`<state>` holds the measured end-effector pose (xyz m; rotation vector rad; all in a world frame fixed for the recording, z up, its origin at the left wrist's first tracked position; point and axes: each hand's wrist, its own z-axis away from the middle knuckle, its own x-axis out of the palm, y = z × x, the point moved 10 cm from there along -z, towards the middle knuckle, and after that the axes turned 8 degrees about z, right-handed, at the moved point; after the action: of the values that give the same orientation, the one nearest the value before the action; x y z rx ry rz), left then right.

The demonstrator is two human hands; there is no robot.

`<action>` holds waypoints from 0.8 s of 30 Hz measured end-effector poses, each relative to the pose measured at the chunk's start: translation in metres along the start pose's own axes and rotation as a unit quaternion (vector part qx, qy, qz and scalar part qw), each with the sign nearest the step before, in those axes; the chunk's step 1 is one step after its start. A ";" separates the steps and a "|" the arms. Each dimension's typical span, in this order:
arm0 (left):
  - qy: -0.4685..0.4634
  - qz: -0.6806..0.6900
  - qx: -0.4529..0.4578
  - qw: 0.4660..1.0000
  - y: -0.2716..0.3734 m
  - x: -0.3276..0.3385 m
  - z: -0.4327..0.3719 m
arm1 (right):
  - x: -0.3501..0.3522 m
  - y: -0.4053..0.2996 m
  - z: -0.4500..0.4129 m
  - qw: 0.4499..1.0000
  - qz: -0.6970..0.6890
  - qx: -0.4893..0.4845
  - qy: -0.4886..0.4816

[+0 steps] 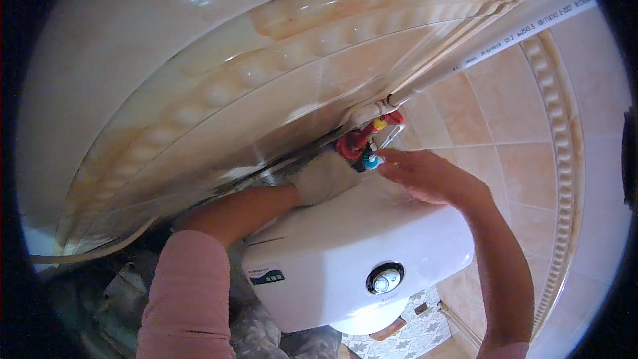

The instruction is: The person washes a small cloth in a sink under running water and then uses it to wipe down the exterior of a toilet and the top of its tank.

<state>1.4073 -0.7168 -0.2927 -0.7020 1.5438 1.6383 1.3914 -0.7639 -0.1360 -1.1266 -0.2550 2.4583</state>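
Observation:
A glossy white tank-like appliance (344, 264) with a round dial or button (385, 279) lies before me. At its far end, my bare right hand (423, 174) has its fingertips at a small blue fitting (371, 160), which they seem to pinch from the right. Beside the fitting is a red part (351, 144) with a yellow band (380, 123). A thin white loop (392, 135) sticks up near my fingertips. My left hand (326, 179), covered by what looks like a pale glove, reaches between the appliance and the wall. Its fingers are hidden.
A white plastic pipe (523, 42) bearing print runs along the wall corner towards the fittings. Tiled walls (478, 109) with a raised border (563, 179) close in on two sides. A cable or hose (114, 249) lies at left. Patterned floor (423, 324) shows below.

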 end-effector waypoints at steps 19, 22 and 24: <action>0.054 0.284 0.191 0.938 0.125 -0.094 -0.072 | -0.050 0.023 0.088 0.864 -0.115 0.096 0.481; 0.019 0.303 0.230 0.925 0.137 -0.096 -0.048 | -0.050 0.023 0.076 0.904 -0.077 0.143 0.395; -0.015 0.273 0.215 0.937 0.123 -0.072 -0.022 | -0.045 0.008 0.070 0.929 -0.123 0.131 0.324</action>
<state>1.3437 -0.7468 -0.1665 -0.0027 2.1090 1.5803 1.3623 -0.7908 -0.0623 -1.5888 0.1253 1.7219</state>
